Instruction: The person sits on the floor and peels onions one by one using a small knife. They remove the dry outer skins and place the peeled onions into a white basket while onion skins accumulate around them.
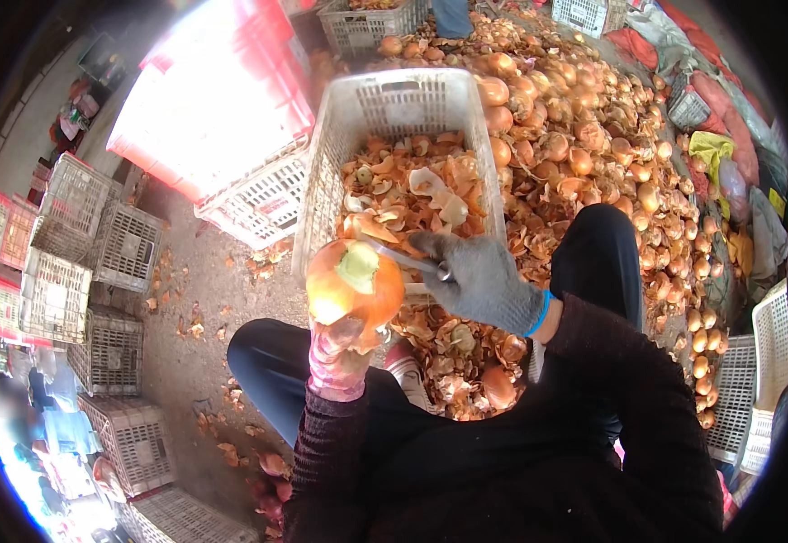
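A large yellow onion (323, 288) rests in my left hand (340, 356), which wears a pink patterned glove and grips it from below. Its upper end is cut, baring a pale green patch. My right hand (482, 282), in a grey knit glove with a blue cuff, is closed around a small knife (397, 255). The blade points left and lies close beside the onion's top; whether it touches is unclear. Just beyond both hands stands a white plastic crate (314, 197), partly filled with onion skins and trimmings (428, 180).
Loose onions (580, 163) and skins spread across the floor at right. A stacked white crate (258, 203) with red ones above it stands at left. More crates (122, 244) line the far left. Sacks (726, 129) lie at upper right; skins (455, 360) lie between my legs.
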Action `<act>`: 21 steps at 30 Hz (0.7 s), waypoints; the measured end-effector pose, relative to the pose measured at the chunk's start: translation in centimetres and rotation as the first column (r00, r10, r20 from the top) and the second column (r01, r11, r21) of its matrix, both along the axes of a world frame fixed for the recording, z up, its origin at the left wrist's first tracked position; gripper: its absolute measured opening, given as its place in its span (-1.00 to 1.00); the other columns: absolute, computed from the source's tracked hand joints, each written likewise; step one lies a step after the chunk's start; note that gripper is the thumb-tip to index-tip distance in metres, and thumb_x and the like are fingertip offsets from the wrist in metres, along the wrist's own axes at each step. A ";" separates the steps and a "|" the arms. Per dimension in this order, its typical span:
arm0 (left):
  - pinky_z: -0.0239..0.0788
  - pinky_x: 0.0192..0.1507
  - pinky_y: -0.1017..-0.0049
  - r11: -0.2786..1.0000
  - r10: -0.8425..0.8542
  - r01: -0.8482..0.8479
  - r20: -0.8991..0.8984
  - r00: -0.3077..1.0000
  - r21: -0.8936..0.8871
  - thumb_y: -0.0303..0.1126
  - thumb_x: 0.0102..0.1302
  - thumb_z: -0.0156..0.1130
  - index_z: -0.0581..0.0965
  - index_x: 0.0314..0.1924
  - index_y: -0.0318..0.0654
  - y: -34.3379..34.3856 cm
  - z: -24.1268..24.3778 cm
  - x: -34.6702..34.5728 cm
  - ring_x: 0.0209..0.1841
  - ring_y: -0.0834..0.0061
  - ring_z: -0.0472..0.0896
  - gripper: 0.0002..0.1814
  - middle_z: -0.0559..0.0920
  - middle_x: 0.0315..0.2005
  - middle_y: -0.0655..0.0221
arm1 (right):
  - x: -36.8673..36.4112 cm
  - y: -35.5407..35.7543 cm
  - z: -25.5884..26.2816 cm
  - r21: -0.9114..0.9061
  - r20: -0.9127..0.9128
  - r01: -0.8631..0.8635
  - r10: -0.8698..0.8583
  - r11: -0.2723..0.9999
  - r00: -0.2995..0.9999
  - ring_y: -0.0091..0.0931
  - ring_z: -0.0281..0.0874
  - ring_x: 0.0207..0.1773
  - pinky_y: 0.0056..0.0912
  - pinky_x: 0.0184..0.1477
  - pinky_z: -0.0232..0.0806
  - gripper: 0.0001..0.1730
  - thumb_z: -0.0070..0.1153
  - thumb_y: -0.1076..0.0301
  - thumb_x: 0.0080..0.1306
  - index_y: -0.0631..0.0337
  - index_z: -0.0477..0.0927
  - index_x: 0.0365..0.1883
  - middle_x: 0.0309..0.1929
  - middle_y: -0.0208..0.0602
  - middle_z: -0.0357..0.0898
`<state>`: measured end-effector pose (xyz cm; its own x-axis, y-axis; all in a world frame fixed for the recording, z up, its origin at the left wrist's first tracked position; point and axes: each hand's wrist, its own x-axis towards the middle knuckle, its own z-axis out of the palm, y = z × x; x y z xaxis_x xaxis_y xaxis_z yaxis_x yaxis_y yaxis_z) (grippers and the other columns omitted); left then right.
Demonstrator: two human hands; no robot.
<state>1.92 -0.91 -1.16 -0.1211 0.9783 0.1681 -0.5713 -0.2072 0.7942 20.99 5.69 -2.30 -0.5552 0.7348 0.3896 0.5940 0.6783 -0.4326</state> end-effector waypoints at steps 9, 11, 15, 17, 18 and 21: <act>0.56 0.02 0.24 0.998 0.054 -0.059 -0.146 0.988 -0.028 0.05 -0.12 0.58 0.21 0.38 -0.37 -0.2 -0.4 -0.1 0.01 0.19 0.61 0.16 0.51 0.06 0.13 | -1.3 -2.4 2.5 0.021 0.235 0.015 -0.019 1.000 0.972 -0.39 0.54 -0.70 -0.20 -0.68 0.34 -0.45 0.18 0.13 0.29 0.23 0.45 0.17 -0.70 -0.37 0.50; 0.56 0.03 0.26 0.996 0.091 -0.094 -0.168 0.982 -0.011 0.06 -0.14 0.60 0.21 0.38 -0.38 -0.1 -0.7 0.2 0.01 0.21 0.61 0.17 0.51 0.05 0.15 | -1.2 -2.2 2.2 0.012 0.203 0.006 -0.008 1.000 0.979 -0.40 0.54 -0.70 -0.22 -0.68 0.33 -0.46 0.18 0.12 0.28 0.23 0.44 0.15 -0.70 -0.37 0.49; 0.46 0.22 0.22 0.989 0.128 -0.136 -0.141 0.982 -0.053 -0.22 -0.20 0.58 0.26 0.38 -0.21 -0.4 -2.8 -0.6 0.16 0.26 0.54 0.08 0.50 0.13 0.21 | -1.7 -1.7 0.6 0.134 0.208 0.016 -0.044 0.991 0.977 -0.41 0.55 -0.69 -0.23 -0.69 0.32 -0.47 0.20 0.14 0.26 0.22 0.44 0.12 -0.71 -0.37 0.48; 0.45 0.22 0.20 0.994 0.087 -0.097 -0.175 0.981 -0.047 -0.24 -0.21 0.57 0.27 0.37 -0.18 -0.4 -2.6 -0.5 0.16 0.26 0.54 0.07 0.50 0.11 0.22 | -1.9 -1.3 -0.3 0.109 0.170 0.003 -0.021 0.994 0.985 -0.40 0.57 -0.67 -0.22 -0.68 0.32 -0.48 0.21 0.15 0.24 0.21 0.45 0.10 -0.72 -0.37 0.47; 0.45 0.22 0.20 0.996 0.068 -0.077 -0.181 0.981 -0.046 -0.25 -0.21 0.55 0.29 0.34 -0.18 -0.4 -2.0 -0.6 0.15 0.25 0.53 0.03 0.50 0.09 0.24 | -2.1 -1.1 -0.1 0.097 0.150 -0.008 -0.007 0.995 0.989 -0.39 0.57 -0.66 -0.22 -0.67 0.33 -0.49 0.21 0.16 0.24 0.21 0.45 0.09 -0.72 -0.38 0.46; 0.44 0.23 0.20 0.995 0.039 -0.051 -0.127 0.991 -0.088 -0.24 -0.20 0.57 0.29 0.35 -0.22 -0.6 -1.9 -0.7 0.16 0.25 0.53 0.05 0.50 0.10 0.24 | -2.0 -1.6 1.3 0.206 0.286 0.006 -0.066 0.979 0.956 -0.35 0.58 -0.64 -0.20 -0.64 0.34 -0.50 0.20 0.17 0.24 0.21 0.47 0.09 -0.71 -0.38 0.46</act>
